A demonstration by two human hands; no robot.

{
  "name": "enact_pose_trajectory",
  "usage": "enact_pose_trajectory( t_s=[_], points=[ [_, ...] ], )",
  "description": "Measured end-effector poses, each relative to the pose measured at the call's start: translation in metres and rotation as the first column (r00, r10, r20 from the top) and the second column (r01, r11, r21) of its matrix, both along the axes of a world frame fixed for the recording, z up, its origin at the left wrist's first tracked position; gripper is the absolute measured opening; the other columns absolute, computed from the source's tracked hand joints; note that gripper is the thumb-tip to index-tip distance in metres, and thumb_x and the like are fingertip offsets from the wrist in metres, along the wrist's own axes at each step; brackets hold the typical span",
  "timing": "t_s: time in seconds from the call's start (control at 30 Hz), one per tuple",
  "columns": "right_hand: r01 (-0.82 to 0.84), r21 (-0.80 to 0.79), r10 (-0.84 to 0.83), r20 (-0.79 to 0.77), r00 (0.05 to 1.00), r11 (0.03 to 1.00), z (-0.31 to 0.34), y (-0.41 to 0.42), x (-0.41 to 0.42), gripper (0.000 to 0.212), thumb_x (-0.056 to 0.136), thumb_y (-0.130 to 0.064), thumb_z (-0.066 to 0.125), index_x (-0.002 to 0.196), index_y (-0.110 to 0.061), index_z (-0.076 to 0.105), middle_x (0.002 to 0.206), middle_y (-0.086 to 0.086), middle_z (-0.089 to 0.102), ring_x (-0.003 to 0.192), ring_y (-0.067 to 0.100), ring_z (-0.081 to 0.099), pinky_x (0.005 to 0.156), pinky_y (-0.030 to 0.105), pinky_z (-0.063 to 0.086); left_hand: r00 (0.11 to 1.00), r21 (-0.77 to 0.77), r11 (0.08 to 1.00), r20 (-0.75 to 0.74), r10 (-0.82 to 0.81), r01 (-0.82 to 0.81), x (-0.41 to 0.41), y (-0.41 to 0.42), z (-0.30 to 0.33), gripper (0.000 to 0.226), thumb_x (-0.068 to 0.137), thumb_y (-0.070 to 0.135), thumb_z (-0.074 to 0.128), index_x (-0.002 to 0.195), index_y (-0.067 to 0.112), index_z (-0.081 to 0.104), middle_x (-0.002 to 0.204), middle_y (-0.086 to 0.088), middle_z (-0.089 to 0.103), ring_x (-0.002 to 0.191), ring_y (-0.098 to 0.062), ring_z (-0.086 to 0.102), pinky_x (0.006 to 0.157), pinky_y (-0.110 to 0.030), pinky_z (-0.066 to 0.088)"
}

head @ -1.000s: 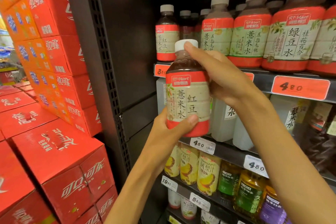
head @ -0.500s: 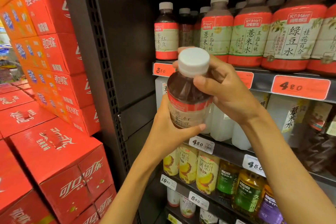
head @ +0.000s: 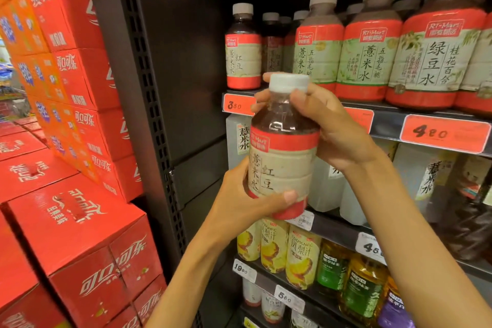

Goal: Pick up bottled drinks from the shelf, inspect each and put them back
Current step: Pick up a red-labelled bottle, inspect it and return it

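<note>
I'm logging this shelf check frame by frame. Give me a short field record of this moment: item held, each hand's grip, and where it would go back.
item: bottle, dark drink, white cap
left hand: grips its base
right hand: holds its neck and shoulder
tilt: near upright
return spot: upper shelf, beside matching bottle

At the centre of the frame you hold a bottle (head: 282, 149) of dark reddish-brown drink with a white cap (head: 288, 82); its label is cream with black characters between red bands. The bottles on the upper shelf (head: 372, 45) at upper right wear the same red and cream, some with green leaf prints, under pale grey-white caps. Price tags (head: 444, 133) are orange-red with dark digits. At lower centre, juice bottles (head: 290, 250) are yellow. The cartons (head: 80, 221) filling the left are red with white script. The shelf upright (head: 149, 114) is black.
</note>
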State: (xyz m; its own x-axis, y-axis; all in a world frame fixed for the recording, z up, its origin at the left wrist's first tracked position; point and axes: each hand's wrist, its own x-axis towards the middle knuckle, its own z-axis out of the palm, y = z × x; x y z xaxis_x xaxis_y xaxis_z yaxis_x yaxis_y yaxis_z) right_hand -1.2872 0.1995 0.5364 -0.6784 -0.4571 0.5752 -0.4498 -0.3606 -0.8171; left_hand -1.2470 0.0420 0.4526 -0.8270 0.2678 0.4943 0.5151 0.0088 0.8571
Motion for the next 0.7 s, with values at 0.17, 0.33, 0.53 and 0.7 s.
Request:
enact_pose_trajectory(
  t_s=[0.17, 0.33, 0.53, 0.7],
  points=[
    [-0.055, -0.010, 0.056, 0.111, 0.992, 0.998, 0.004, -0.011, -0.003, 0.034, 0.092, -0.033, 0.050, 0.106, -0.007, 0.067, 0.098, 0.009, 0.073, 0.095, 0.023, 0.069, 0.082, 0.033, 0.053, 0.992, 0.069, 0.995, 0.097, -0.080, 0.073, -0.001, 0.001, -0.004, 0.068, 0.061, 0.054, 0.078, 0.116, 0.019, 0.062, 0.114, -0.003, 0.072, 0.107, -0.031, 0.066, 0.087, -0.044, 0.055],
    [0.283, -0.091, -0.279, 0.057, 0.959, 0.955, 0.013, -0.018, -0.001, 0.023, 0.087, -0.030, 0.065, 0.091, -0.008, 0.070, 0.085, 0.007, 0.073, 0.073, 0.013, 0.069, 0.064, 0.024, 0.055, 1.000, 0.144, 0.989, -0.002, 0.027, -0.027, -0.001, -0.001, 0.008, 0.064, 0.071, 0.048, 0.069, 0.128, 0.026, 0.050, 0.122, 0.010, 0.066, 0.113, -0.007, 0.062, 0.089, -0.022, 0.053],
    [0.251, 0.099, -0.253, 0.009, 0.967, 0.963, 0.026, -0.024, -0.003, 0.023, 0.092, -0.028, 0.060, 0.101, -0.009, 0.069, 0.093, 0.006, 0.072, 0.083, 0.013, 0.067, 0.074, 0.024, 0.054, 0.980, 0.105, 0.977, -0.041, 0.192, -0.187, -0.010, 0.011, 0.011, 0.051, 0.068, 0.035, 0.076, 0.113, 0.030, 0.052, 0.101, 0.016, 0.070, 0.094, 0.004, 0.066, 0.071, -0.011, 0.051],
    [0.197, 0.065, -0.197, -0.002, 0.980, 0.978, 0.028, -0.024, -0.007, 0.025, 0.097, -0.023, 0.052, 0.113, -0.007, 0.063, 0.102, 0.007, 0.071, 0.086, 0.013, 0.066, 0.076, 0.025, 0.053, 0.998, 0.120, 0.993, 0.054, -0.015, 0.009, -0.018, -0.004, 0.014, 0.055, 0.071, 0.043, 0.070, 0.121, 0.023, 0.055, 0.116, 0.005, 0.070, 0.107, -0.013, 0.067, 0.086, -0.025, 0.054]
  ],
)
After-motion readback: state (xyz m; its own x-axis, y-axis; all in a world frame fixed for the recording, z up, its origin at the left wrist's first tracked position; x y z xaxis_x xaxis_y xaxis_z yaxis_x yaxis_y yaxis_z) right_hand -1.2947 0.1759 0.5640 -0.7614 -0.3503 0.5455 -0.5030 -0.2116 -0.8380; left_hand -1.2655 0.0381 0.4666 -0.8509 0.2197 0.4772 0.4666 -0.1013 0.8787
